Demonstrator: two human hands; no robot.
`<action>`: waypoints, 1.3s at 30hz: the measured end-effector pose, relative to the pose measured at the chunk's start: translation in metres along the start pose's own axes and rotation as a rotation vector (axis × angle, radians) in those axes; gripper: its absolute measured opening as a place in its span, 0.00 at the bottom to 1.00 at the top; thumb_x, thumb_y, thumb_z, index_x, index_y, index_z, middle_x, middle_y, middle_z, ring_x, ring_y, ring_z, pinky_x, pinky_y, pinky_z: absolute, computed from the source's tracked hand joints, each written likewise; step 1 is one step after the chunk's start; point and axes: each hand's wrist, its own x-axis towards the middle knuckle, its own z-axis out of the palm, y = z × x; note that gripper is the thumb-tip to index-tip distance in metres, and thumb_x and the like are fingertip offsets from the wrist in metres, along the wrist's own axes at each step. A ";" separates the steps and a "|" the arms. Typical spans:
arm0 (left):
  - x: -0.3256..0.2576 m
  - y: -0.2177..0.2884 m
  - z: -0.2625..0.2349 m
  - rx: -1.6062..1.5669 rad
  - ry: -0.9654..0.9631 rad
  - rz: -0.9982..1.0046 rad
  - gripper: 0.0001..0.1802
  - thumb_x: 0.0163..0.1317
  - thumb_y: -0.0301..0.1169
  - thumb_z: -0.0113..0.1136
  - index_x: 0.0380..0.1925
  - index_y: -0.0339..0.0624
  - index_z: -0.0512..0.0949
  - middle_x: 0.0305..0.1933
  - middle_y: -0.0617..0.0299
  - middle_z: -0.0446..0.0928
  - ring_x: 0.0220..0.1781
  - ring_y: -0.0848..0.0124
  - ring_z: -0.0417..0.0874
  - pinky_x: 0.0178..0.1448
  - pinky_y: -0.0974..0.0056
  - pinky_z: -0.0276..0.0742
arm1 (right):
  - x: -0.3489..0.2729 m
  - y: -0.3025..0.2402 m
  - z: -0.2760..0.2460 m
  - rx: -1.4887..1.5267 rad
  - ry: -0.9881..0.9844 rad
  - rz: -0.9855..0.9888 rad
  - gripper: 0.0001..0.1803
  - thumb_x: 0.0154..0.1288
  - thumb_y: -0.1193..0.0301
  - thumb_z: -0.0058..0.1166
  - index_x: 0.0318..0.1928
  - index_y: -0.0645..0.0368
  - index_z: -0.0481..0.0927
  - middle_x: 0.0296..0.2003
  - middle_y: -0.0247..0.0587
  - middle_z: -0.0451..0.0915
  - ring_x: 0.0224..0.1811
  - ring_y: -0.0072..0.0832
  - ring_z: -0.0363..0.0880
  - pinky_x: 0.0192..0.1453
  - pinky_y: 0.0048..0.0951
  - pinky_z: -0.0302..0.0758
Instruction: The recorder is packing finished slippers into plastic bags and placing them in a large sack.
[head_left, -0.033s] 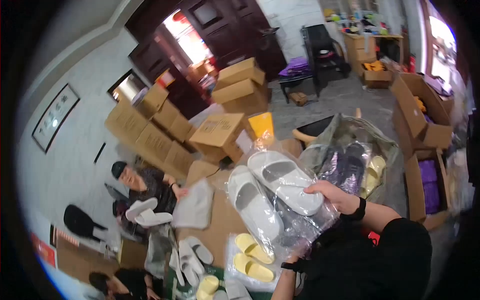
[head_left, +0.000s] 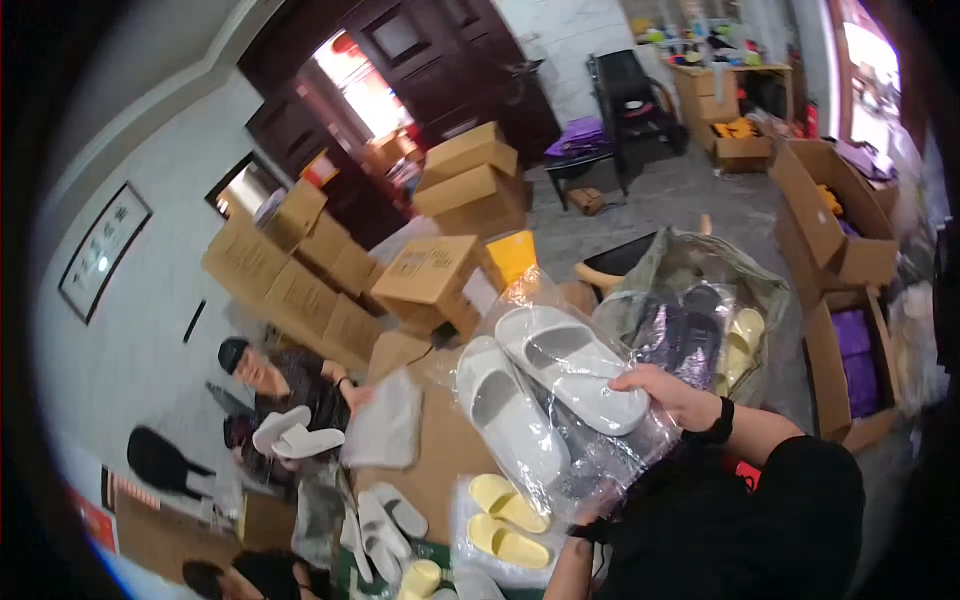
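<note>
A clear plastic bag [head_left: 630, 455] with a pair of white slippers [head_left: 512, 410] inside is held up in front of me. My right hand [head_left: 680, 395] grips its right side, thumb pressed over the right slipper. At the lower end is my left hand [head_left: 598, 503], closed on the bag, its fingers partly hidden by glossy plastic. Below and left, a pair of yellow slippers [head_left: 508, 520] lies on clear plastic on the table. Right of my hold, a greenish sack [head_left: 755, 270] contains bagged dark slippers [head_left: 683, 335] and yellow slippers [head_left: 741, 347].
Across the table [head_left: 440, 410], a person [head_left: 290, 380] has white slippers [head_left: 298, 433] and a stack of plastic bags [head_left: 384, 420] nearby. Another person [head_left: 255, 577] sits lower left. Loose grey-white slippers [head_left: 382, 527] lie on the table. Cartons [head_left: 432, 280] stand behind; open boxes [head_left: 850, 380] stand right.
The view has shifted slightly, so the room sits a little further left. Both hands keep their hold on the bagged white slippers.
</note>
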 end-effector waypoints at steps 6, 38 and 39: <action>0.071 0.031 -0.007 -0.114 -0.026 0.073 0.20 0.56 0.31 0.50 0.50 0.37 0.69 0.41 0.54 0.76 0.39 0.64 0.77 0.43 0.62 0.72 | -0.047 -0.001 -0.017 0.294 0.109 -0.117 0.17 0.56 0.73 0.51 0.45 0.69 0.70 0.39 0.47 0.76 0.39 0.33 0.78 0.45 0.35 0.76; 0.053 0.060 -0.093 -1.154 0.295 -0.125 0.34 0.47 0.12 0.37 0.61 0.29 0.55 0.61 0.47 0.60 0.57 0.62 0.65 0.59 0.64 0.61 | 0.067 0.179 -0.131 -0.446 0.924 -0.049 0.26 0.48 0.55 0.63 0.44 0.60 0.77 0.40 0.46 0.78 0.43 0.37 0.76 0.45 0.34 0.72; 0.053 0.058 -0.092 -1.066 0.351 -0.112 0.34 0.49 0.12 0.38 0.61 0.33 0.56 0.59 0.49 0.63 0.46 0.67 0.72 0.45 0.67 0.71 | 0.062 0.176 -0.135 -0.411 0.885 0.055 0.28 0.49 0.55 0.62 0.46 0.61 0.75 0.40 0.46 0.78 0.42 0.37 0.77 0.47 0.33 0.72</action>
